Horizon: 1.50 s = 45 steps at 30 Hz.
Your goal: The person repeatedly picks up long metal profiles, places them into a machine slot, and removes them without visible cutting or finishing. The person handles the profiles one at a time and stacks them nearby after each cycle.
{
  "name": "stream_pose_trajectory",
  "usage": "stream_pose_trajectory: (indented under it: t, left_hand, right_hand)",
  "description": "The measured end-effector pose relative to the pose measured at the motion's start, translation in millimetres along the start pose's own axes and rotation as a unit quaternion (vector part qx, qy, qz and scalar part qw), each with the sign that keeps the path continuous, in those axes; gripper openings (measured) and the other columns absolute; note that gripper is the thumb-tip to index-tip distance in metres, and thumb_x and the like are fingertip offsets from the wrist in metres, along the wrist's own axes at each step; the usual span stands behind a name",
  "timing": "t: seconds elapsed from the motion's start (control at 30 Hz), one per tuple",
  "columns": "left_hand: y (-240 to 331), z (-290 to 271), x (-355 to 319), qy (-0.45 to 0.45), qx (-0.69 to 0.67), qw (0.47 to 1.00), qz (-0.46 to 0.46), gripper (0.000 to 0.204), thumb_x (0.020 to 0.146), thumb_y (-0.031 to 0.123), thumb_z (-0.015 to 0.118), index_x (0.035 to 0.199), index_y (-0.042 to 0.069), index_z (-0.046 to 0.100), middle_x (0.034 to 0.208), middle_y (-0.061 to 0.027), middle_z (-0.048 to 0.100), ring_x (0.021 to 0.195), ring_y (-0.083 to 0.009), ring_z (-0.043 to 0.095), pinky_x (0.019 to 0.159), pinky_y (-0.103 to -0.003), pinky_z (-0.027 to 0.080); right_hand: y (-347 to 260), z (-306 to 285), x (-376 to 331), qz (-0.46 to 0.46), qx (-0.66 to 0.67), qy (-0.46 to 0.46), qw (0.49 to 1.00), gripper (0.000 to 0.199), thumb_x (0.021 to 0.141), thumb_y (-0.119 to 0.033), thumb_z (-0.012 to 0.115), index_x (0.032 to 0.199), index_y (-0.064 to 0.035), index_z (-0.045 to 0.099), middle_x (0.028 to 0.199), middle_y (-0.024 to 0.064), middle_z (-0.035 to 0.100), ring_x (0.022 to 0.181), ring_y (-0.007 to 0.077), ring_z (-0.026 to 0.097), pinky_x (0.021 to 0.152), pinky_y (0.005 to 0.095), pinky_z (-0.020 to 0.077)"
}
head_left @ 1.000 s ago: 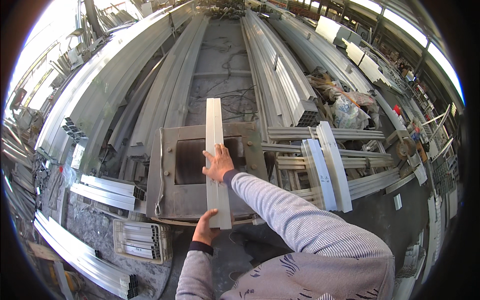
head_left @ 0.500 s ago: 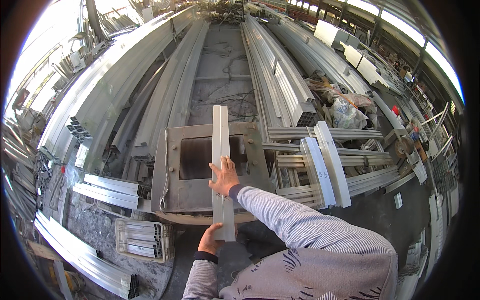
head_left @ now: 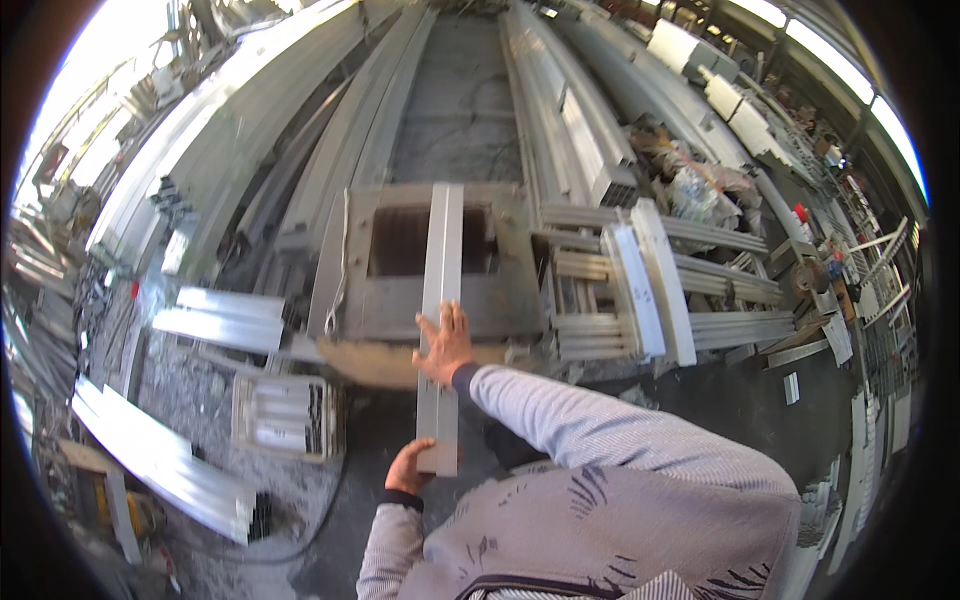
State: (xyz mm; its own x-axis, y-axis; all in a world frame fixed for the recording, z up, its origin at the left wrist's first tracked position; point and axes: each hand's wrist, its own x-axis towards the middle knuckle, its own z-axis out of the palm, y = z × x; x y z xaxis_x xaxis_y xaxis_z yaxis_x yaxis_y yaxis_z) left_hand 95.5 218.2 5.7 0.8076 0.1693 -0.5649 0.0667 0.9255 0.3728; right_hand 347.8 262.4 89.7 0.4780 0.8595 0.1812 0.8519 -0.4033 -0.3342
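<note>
A long silver metal profile (head_left: 437, 405) with a lengthwise ridge or seam points away from me. Its far part lies across a metal plate (head_left: 480, 305) with a dark rectangular opening, and its near part sticks out past the plate's front edge. My left hand (head_left: 408, 468) is closed around the near end, thumb on top, its other fingers mostly hidden underneath. My right hand (head_left: 446, 348) rests on the profile's upper face with the fingers spread, just short of the plate.
Long profile stacks (head_left: 345, 150) run away on both sides. At the right, short white profiles (head_left: 662, 285) lie across a rack of bars (head_left: 715, 330). A crate (head_left: 325, 418) of short pieces and a bundle of profiles (head_left: 160, 450) stand on the floor at left.
The profile has come back toward me over the plate, both hands moving with it. My view has shifted, so the plate sits higher in the picture. My right hand's fingers are more spread.
</note>
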Motion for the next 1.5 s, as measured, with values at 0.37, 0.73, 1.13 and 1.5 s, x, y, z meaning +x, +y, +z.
stream_pose_trajectory:
  t: [0.37,0.73,1.13,1.5]
  left_hand:
    - [-41.9,-9.6,-77.2,0.039,0.031,0.998,0.027,0.068,0.09,0.035,0.069,0.14,-0.009,0.058,0.125,-0.026,0.072,0.107,-0.0391,0.074,0.096,-0.051,0.061]
    - [-92.4,-53.2,-148.0,0.071,0.023,0.997,-0.009,0.068,0.088,0.032,0.071,0.142,-0.008,0.058,0.128,-0.0276,0.071,0.111,-0.0416,0.073,0.1,-0.053,0.058]
    - [-126.5,-62.4,-170.0,0.174,0.046,0.982,0.051,0.069,0.104,0.062,0.061,0.148,0.009,0.061,0.14,-0.0104,0.07,0.129,-0.0341,0.064,0.109,-0.053,0.05]
    - [-118.9,-52.2,-183.8,0.19,0.052,0.98,0.038,0.066,0.108,0.062,0.056,0.148,0.009,0.06,0.141,-0.0122,0.068,0.13,-0.0336,0.063,0.113,-0.052,0.048]
  right_hand:
    - [-41.7,2.1,-67.8,-0.002,0.015,-0.059,0.998,0.08,0.09,-0.05,0.07,0.161,-0.0178,0.051,0.17,0.0315,0.021,0.161,0.051,0.011,0.131,0.0597,0.0129]
    - [-76.3,15.8,-151.2,0.005,0.033,-0.102,0.994,0.087,0.09,-0.057,0.07,0.163,-0.0164,0.047,0.169,0.0342,0.023,0.159,0.0547,0.014,0.13,0.0633,0.0161]
    - [-29.2,31.4,-162.2,0.097,0.298,0.006,0.95,0.098,0.08,-0.032,0.081,0.16,0.0016,0.035,0.153,0.0257,0.043,0.149,0.0419,0.039,0.125,0.0471,0.0342]
    - [-17.8,63.8,-169.7,0.364,0.646,-0.215,0.635,0.061,0.085,-0.028,0.083,0.132,0.0049,0.064,0.123,0.0233,0.072,0.115,0.0344,0.071,0.101,0.0489,0.0557]
